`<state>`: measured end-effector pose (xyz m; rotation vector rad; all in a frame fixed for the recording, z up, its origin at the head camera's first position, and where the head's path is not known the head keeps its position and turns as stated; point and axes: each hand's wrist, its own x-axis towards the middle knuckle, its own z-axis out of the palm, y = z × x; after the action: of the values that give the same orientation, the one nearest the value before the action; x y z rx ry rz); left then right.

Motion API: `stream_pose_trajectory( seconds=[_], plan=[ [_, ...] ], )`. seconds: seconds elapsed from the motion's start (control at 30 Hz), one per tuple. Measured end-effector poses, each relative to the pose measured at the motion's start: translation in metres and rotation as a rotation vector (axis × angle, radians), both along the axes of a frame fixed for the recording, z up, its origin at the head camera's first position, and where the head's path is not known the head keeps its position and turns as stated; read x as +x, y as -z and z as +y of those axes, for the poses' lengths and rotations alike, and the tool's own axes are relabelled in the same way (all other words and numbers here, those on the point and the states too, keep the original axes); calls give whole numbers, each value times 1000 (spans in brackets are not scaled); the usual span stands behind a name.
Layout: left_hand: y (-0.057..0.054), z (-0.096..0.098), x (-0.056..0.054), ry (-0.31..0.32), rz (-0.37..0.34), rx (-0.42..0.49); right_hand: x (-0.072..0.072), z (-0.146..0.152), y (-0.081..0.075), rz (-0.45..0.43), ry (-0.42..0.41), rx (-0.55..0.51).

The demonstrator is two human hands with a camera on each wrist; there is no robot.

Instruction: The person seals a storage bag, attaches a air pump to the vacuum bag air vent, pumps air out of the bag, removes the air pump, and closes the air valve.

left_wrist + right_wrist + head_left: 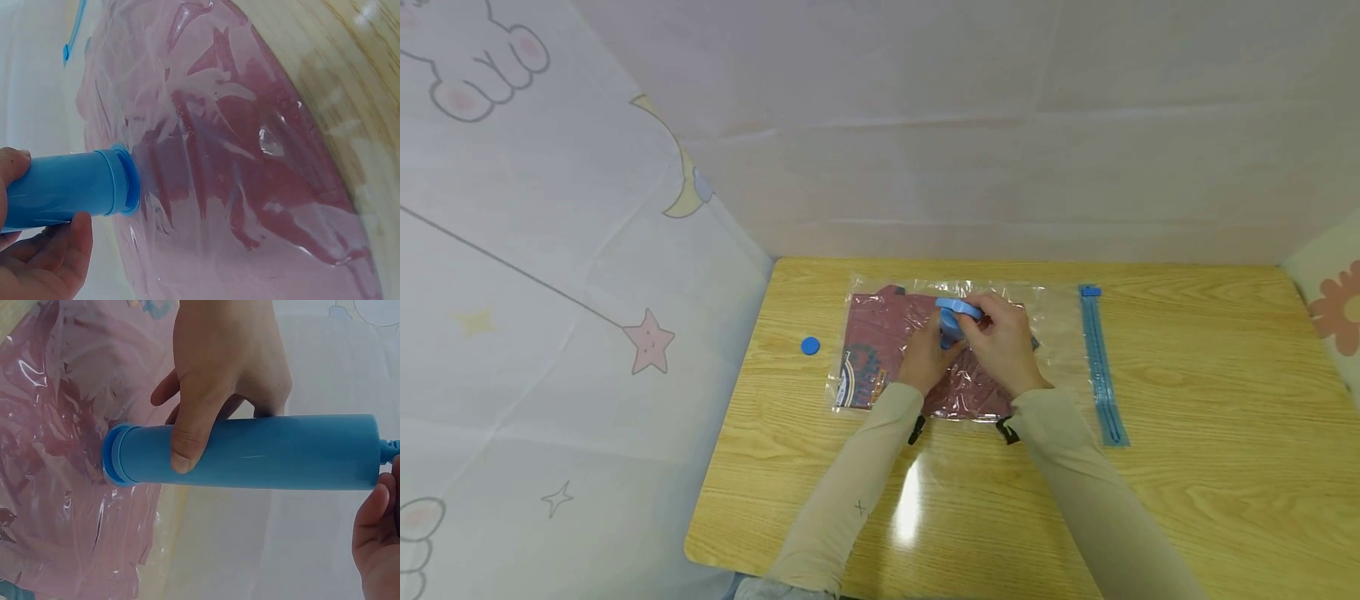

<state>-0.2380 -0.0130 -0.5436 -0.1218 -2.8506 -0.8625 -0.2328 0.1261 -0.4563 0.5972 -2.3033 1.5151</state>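
A blue hand pump (275, 453) stands upright on a clear vacuum storage bag (1060, 325), its lower end at the plastic. Inside the bag lies a folded maroon garment (973, 392) with a printed patch on its left part. My left hand (925, 358) grips the pump's barrel, thumb on one side and fingers on the other. At the top, my right hand (1003, 342) holds the pump's light-blue handle (958, 308). Only a short piece of rod shows between barrel and handle in the right wrist view. The bag's valve is hidden under the pump.
A round blue cap (810, 345) lies on the wooden table (1210, 375), left of the bag. Along the bag's right end runs a blue zip strip (1101, 375) with a blue slider (1091, 292) at its far end. Pale printed cloth walls (910, 183) border the table.
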Motion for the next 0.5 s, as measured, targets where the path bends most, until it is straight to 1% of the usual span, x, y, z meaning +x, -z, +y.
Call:
stream_pose_trajectory(
  seconds=[0.17, 0.27, 0.37, 0.5],
  plan=[
    [1, 1, -1, -6, 9, 6, 0, 0, 3, 1, 1, 10],
    [2, 1, -1, -3, -4, 17, -1, 1, 5, -13, 0, 29],
    [3, 0, -2, -2, -31, 31, -2, 1, 7, -66, -9, 45],
    [2, -1, -2, -14, -81, 50, -3, 0, 6, -184, -11, 111]
  ],
)
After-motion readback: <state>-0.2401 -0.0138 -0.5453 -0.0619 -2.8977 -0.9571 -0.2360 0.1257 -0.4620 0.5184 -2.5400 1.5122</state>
